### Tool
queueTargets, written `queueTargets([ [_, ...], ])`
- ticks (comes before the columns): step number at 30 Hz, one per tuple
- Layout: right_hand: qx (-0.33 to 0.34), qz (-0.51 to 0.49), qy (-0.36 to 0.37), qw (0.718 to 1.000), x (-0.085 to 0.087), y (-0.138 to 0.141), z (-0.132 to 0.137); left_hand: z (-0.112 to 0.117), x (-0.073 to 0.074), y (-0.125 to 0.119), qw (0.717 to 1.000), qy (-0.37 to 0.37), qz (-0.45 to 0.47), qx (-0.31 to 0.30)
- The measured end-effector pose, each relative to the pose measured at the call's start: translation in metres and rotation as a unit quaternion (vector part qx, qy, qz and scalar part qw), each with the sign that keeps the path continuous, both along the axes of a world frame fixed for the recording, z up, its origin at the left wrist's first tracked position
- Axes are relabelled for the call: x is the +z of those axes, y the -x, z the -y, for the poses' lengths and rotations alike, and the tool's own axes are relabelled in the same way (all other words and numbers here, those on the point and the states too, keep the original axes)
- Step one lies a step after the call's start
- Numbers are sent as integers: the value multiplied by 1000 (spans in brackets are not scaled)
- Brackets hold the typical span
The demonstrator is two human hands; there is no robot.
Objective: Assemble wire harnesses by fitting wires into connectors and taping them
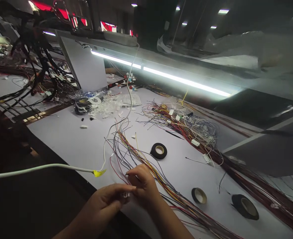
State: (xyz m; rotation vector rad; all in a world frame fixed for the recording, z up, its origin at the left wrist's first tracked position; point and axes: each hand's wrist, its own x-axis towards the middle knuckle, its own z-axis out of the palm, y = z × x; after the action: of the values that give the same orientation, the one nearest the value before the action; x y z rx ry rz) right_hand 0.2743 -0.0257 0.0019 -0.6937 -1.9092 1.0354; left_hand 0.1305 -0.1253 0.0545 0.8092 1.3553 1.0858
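Observation:
My left hand [104,204] is closed, its thumb and index finger pinching a small clear plastic piece [126,195] that looks like a connector housing. Right beside it, fingertips touching, my right hand [144,186] is curled closed; what it grips is hidden behind the fingers. Thin red wires [113,168] run up to the hands from the bench. Under and beyond my right hand stretches a loose bundle of yellow, red and dark wires [146,158], its ends fanned out on the white bench top [62,139].
Black tape rolls [158,151] lie right of the bundle. A second wire bundle [186,132] with white connectors runs along the right. Clear bags of small parts [106,106] sit at the back left. A white cable [104,152] with a yellow tag [99,173] crosses the left side.

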Motion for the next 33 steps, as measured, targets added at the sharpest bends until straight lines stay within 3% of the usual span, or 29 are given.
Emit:
queueTargets([
  [3,1,-5,32,999,0,-4,0,-3,-9,8,999,-23,21,21],
  [6,2,10,-24,1000,6,-7,0,-5,-19,12,997,-17,40,62],
  [8,0,22,-77,997,13,-9,1,-6,-21,13,988,15,108,108],
  [11,-13,46,-97,994,21,-12,3,-7,-23,13,962,63,213,157],
  [13,-32,60,-99,993,24,-13,5,-7,-25,13,964,70,211,149],
  [18,-80,112,-95,986,23,-17,4,-5,-33,11,989,26,56,133],
  [20,-91,137,-105,981,19,-17,2,-4,-35,11,991,3,38,126],
  [23,-95,166,-142,971,14,-17,1,-6,-36,12,986,-34,115,119],
  [28,-82,195,-174,962,17,-17,9,-12,-36,15,946,-7,284,153],
  [33,-76,215,-208,951,23,-17,16,-13,-42,17,942,-5,309,127],
])
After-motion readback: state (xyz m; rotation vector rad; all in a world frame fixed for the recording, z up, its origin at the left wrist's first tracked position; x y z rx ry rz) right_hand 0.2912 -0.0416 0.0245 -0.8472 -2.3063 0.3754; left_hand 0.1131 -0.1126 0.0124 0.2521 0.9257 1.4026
